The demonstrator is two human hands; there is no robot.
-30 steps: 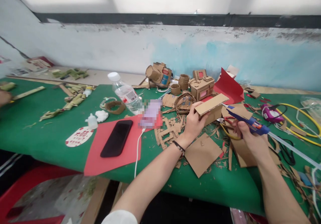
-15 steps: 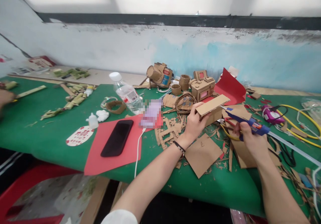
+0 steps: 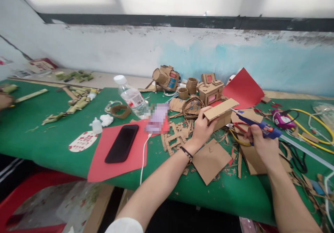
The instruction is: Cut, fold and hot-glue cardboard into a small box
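Gluing step, by the look of it: left hand (image 3: 202, 126) fingers curled round a cardboard box piece (image 3: 220, 111), held above the green table (image 3: 52, 135). Right hand (image 3: 261, 144) fist-gripped on blue glue gun (image 3: 261, 127), nozzle at box's right edge; next calls for steady nozzle contact w/ the seam.

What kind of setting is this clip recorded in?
Probably a craft workshop bench: a green-covered table strewn with brown cardboard offcuts, small finished cardboard models at the back, and a blue hot-glue gun in the right hand aimed at a folded cardboard piece.
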